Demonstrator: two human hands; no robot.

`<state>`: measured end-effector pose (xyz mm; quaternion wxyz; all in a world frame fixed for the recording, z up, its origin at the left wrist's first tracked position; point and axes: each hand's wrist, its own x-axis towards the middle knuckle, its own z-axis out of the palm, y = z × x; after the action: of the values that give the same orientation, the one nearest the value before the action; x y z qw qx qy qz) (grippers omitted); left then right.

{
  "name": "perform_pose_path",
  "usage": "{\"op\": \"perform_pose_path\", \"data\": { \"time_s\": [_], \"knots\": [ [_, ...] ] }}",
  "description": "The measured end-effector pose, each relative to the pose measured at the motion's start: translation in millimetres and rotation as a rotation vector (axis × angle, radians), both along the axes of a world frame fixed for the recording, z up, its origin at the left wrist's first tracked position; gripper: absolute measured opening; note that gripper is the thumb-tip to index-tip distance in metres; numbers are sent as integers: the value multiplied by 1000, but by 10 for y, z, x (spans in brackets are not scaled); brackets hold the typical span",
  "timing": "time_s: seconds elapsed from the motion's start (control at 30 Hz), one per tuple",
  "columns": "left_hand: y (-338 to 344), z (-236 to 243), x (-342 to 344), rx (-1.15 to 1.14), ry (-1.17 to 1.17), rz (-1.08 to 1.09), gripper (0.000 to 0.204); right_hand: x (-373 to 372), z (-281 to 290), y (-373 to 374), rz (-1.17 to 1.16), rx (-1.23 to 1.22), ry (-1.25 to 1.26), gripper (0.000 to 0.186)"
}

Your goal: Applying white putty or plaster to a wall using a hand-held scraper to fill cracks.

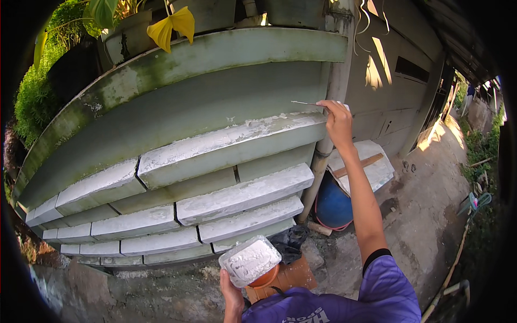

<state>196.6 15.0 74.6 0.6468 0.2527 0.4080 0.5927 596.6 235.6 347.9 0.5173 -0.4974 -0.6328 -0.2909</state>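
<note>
My right hand (336,117) is closed on a thin scraper (304,102), raised beside the pipe, its blade just over the right end of an upper white-coated ledge (231,137); whether it touches is unclear. My left hand (230,293), low in the view, grips a white rectangular tray (249,259) smeared with white paste, with an orange container (265,280) showing beneath it. The pale green stepped wall (269,86) bears several ledges whose tops have a rough white coat, split by dark vertical gaps.
A grey pipe (340,59) runs down the wall's right end. Beside it stand a blue drum (329,203) and a white board (379,169). Black plastic (291,242) and cardboard (296,272) lie below. Potted plants (126,37) top the wall. A concrete path (425,204) leads right, edged by plants and a bamboo pole.
</note>
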Motion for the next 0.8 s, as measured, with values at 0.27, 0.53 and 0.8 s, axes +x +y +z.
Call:
{"op": "perform_pose_path", "data": {
  "time_s": [0.27,0.53,0.8],
  "knots": [
    [-18,85,5,-3,5,-7,59,-73,-166,37,-53,15,-195,33],
    [-29,37,-40,-4,11,-10,59,-111,-262,196,-150,7,-290,33],
    [-6,71,-33,3,13,4,59,-149,-252,176,-199,36,-242,38]
  ]
}}
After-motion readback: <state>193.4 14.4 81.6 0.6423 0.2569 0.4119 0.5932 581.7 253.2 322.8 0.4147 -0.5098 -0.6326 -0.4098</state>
